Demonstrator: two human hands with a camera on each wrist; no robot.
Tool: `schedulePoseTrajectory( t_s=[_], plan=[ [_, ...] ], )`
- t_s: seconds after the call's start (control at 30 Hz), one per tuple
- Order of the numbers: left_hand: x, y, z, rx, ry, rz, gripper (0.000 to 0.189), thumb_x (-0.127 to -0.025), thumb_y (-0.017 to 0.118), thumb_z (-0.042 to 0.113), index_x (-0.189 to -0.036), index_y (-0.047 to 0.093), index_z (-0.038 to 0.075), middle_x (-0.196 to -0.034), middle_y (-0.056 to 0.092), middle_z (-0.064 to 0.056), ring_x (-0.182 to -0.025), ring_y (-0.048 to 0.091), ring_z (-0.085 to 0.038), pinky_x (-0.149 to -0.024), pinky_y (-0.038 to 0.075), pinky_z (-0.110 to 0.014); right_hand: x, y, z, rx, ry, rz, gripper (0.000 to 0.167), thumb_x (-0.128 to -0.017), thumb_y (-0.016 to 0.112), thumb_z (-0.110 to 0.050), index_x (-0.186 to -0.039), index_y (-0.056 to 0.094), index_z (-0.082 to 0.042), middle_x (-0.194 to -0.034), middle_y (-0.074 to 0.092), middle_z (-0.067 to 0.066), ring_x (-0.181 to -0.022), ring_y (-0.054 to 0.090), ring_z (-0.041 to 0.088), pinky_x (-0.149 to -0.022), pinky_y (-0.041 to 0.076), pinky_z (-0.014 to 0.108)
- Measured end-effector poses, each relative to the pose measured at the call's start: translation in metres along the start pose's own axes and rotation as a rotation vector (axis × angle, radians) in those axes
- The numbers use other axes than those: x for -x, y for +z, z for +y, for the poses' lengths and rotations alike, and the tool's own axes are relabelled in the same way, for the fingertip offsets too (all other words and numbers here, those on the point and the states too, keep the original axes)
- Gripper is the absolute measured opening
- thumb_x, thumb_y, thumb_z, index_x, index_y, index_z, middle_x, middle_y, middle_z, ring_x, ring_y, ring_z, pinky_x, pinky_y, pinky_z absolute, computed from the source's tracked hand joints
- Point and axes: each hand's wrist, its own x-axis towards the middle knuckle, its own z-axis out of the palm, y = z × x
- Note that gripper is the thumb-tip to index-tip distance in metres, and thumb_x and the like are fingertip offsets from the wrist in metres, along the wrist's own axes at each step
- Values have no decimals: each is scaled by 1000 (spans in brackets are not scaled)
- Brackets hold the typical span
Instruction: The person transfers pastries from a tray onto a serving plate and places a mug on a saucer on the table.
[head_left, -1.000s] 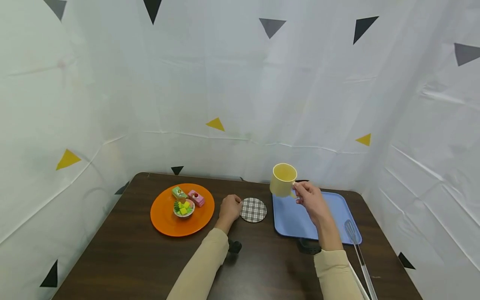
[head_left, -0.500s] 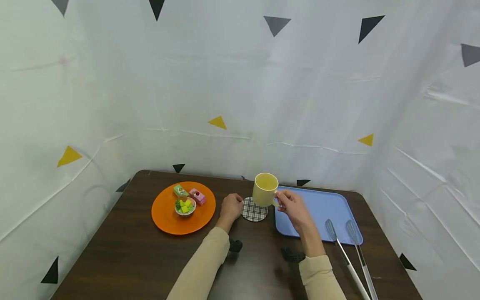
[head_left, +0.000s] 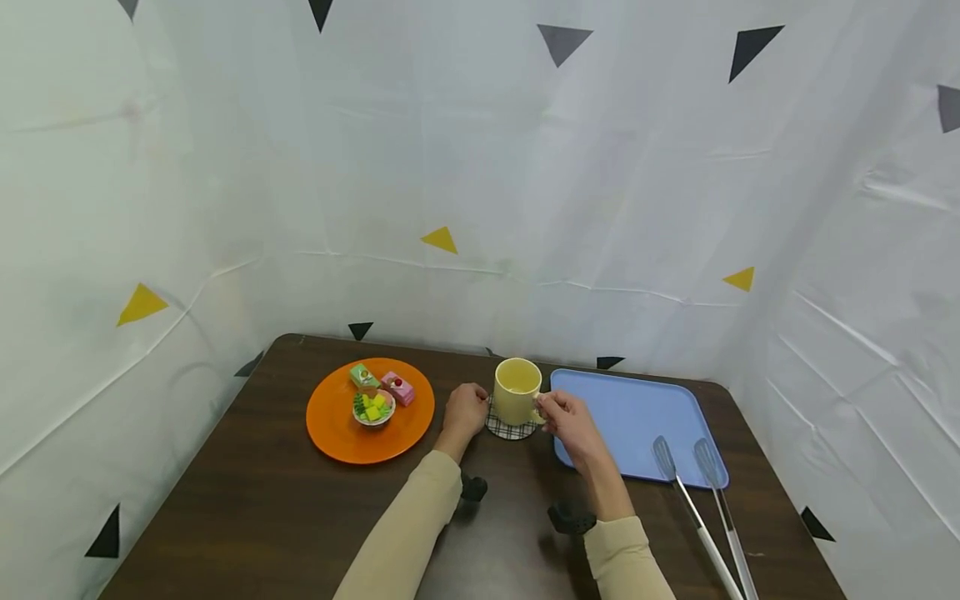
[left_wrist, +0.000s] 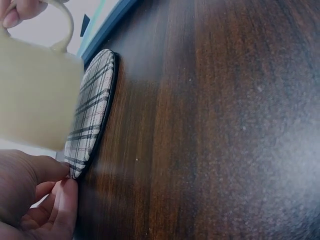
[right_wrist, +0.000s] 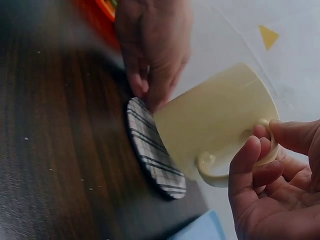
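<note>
My right hand (head_left: pixel 573 429) grips a pale yellow mug (head_left: pixel 516 393) by its handle, fingers and thumb around it in the right wrist view. The mug is close over a round plaid coaster (right_wrist: pixel 154 150), overlapping most of it in the head view. At the coaster's left edge, my left hand (head_left: pixel 463 412) pinches the rim between thumb and fingers, as the left wrist view shows. That same coaster (left_wrist: pixel 92 112) lies on the dark wooden table (left_wrist: pixel 200 125).
Left of the hands sits an orange plate (head_left: pixel 330 417) with a small bowl of toy food (head_left: pixel 373 408) and green and pink cake pieces (head_left: pixel 397 387). To the right is a blue tray (head_left: pixel 622 417), with two whisk-like utensils (head_left: pixel 701 525) resting on its front edge.
My right hand has carried the mug leftward from above the blue tray and lowered it over the coaster. My left hand has stayed at the coaster's edge.
</note>
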Motion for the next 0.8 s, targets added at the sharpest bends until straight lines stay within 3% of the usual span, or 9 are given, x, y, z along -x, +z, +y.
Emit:
schedulePoseTrajectory(
  t_s=[0.4,0.8],
  plan=[
    [-2,2,-2,-30,29,20,14,-104,69,11,-110,79,3,-108,77,-13,-99,72,-32,-93,61,-50,0,1,11,-5,-3,-11,35,-113,58,-25,-116,65,9,-92,59,5,-80,52,15,-78,56,28],
    [7,4,-8,-48,62,11,21,-104,66,8,-120,77,0,-116,75,-16,-105,72,-34,-96,60,-51,6,-6,16,63,43,-26,40,-109,66,-32,-120,65,7,-98,68,7,-75,56,12,-76,57,29]
  ],
)
